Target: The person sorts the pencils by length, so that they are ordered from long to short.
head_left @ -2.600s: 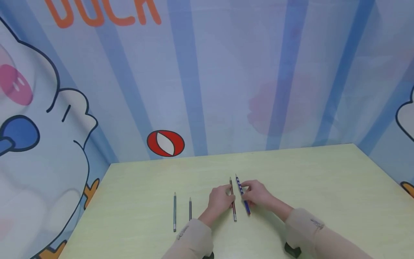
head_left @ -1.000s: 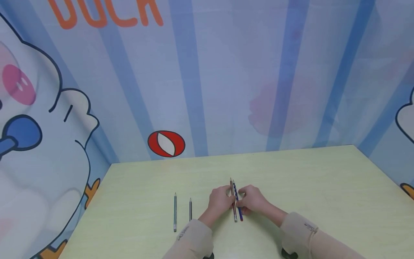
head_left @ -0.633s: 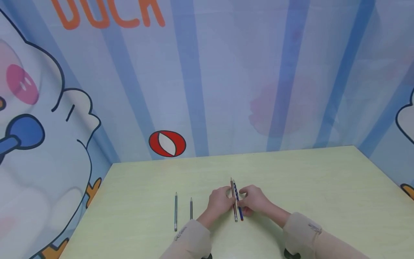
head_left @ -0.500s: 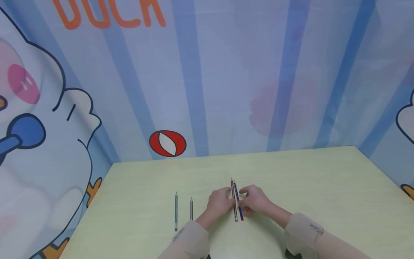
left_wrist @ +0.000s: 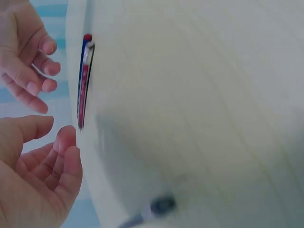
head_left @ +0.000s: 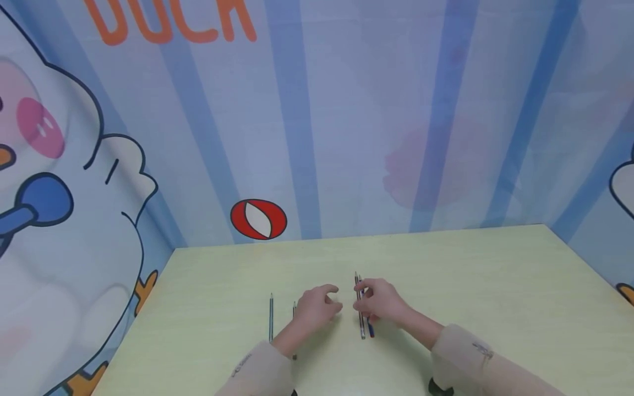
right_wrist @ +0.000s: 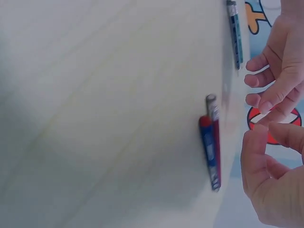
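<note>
A red striped pencil (head_left: pixel 362 329) and a blue patterned pencil (head_left: pixel 371 330) lie side by side on the table. Over their upper part is my right hand (head_left: pixel 381 300), its loosely bent fingers overlapping them in the head view. Both wrist views show the red pencil (left_wrist: pixel 83 92) and the blue pencil (right_wrist: pixel 208 142) apart from the fingers, which hold nothing. To the left of the pair, my left hand (head_left: pixel 315 308) is empty, thumb and fingers parted. Its hand and wrist partly cover a dark pencil (head_left: pixel 294 309).
Farther left lies a teal pencil (head_left: pixel 271 316), its lower end behind the left sleeve (head_left: pixel 262 371). The pale table (head_left: pixel 470 269) meets a blue striped backdrop (head_left: pixel 346 137) at its back edge.
The right hand drew the blue pencil leftward against the red one. Since then the left hand has let go of the red pencil and shifted left, and the right hand has released the blue pencil.
</note>
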`<action>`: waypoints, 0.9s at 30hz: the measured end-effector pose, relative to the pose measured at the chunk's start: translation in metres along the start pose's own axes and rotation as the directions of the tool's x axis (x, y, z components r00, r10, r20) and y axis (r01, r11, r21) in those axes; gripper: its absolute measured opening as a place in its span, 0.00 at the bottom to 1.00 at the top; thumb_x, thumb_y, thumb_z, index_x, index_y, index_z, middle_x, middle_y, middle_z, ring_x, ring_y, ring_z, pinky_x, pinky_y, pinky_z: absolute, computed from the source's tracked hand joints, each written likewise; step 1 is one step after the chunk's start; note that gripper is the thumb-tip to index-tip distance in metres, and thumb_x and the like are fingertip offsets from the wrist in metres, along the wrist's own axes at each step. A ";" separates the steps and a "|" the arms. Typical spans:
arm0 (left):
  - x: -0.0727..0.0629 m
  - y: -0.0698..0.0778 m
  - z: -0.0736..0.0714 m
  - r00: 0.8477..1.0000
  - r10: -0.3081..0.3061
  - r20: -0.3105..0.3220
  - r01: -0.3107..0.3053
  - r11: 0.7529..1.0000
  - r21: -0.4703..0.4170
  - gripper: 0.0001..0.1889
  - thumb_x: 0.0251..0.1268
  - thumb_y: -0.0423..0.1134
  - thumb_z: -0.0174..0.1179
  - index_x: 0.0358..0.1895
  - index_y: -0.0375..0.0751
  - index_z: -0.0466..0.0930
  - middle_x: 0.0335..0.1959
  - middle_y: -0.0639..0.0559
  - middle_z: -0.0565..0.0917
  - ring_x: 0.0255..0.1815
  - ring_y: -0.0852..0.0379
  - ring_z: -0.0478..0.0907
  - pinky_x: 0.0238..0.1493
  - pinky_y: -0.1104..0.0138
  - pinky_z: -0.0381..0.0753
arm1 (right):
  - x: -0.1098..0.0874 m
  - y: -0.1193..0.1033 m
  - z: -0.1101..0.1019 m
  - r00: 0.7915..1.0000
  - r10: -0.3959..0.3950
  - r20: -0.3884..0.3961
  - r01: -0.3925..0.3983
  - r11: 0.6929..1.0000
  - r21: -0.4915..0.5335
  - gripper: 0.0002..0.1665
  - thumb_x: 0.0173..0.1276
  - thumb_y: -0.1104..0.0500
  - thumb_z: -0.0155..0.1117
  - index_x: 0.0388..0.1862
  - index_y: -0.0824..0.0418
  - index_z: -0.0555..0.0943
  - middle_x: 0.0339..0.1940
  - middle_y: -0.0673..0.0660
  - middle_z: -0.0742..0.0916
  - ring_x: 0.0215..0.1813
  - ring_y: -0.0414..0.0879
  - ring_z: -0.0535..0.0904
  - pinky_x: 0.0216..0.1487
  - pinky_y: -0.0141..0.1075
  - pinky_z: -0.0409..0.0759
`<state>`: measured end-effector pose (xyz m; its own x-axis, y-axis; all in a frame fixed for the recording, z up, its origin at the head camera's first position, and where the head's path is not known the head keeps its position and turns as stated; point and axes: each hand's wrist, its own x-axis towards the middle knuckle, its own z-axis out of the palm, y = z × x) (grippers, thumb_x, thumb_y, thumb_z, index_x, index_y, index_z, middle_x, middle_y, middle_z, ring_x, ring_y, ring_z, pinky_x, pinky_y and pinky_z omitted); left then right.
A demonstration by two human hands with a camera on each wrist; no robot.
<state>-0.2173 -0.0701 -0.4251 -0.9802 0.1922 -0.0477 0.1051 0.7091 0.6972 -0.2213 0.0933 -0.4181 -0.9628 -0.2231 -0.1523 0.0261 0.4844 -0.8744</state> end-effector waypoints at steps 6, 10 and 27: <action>-0.008 -0.023 -0.031 0.999 -0.011 -0.031 0.010 0.999 -0.045 0.19 0.55 0.36 0.56 0.52 0.35 0.72 0.26 0.49 0.82 0.22 0.58 0.78 0.21 0.70 0.71 | 0.001 -0.015 0.018 0.998 -0.045 0.042 0.043 0.997 0.060 0.22 0.54 0.64 0.62 0.49 0.68 0.73 0.23 0.55 0.78 0.20 0.46 0.75 0.21 0.37 0.78; -0.014 -0.038 -0.048 0.996 -0.046 -0.081 0.044 0.999 -0.029 0.19 0.55 0.36 0.56 0.52 0.36 0.73 0.26 0.50 0.82 0.22 0.57 0.78 0.21 0.71 0.70 | 0.004 -0.020 0.034 0.995 -0.075 0.068 0.070 0.994 0.081 0.23 0.54 0.62 0.62 0.50 0.68 0.72 0.25 0.56 0.77 0.22 0.45 0.75 0.20 0.36 0.77; -0.031 -0.082 -0.073 0.962 -0.226 -0.150 0.247 0.958 0.142 0.29 0.52 0.41 0.61 0.59 0.36 0.67 0.27 0.50 0.76 0.22 0.60 0.68 0.22 0.71 0.66 | 0.018 -0.031 0.104 0.994 -0.085 0.074 0.092 0.991 -0.093 0.33 0.50 0.60 0.67 0.54 0.69 0.69 0.13 0.51 0.76 0.09 0.40 0.68 0.14 0.31 0.68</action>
<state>-0.2081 -0.1843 -0.4287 -0.9923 -0.0771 -0.0965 -0.1179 0.8235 0.5549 -0.2117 -0.0138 -0.4422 -0.9389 -0.3255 -0.1114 -0.0872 0.5384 -0.8381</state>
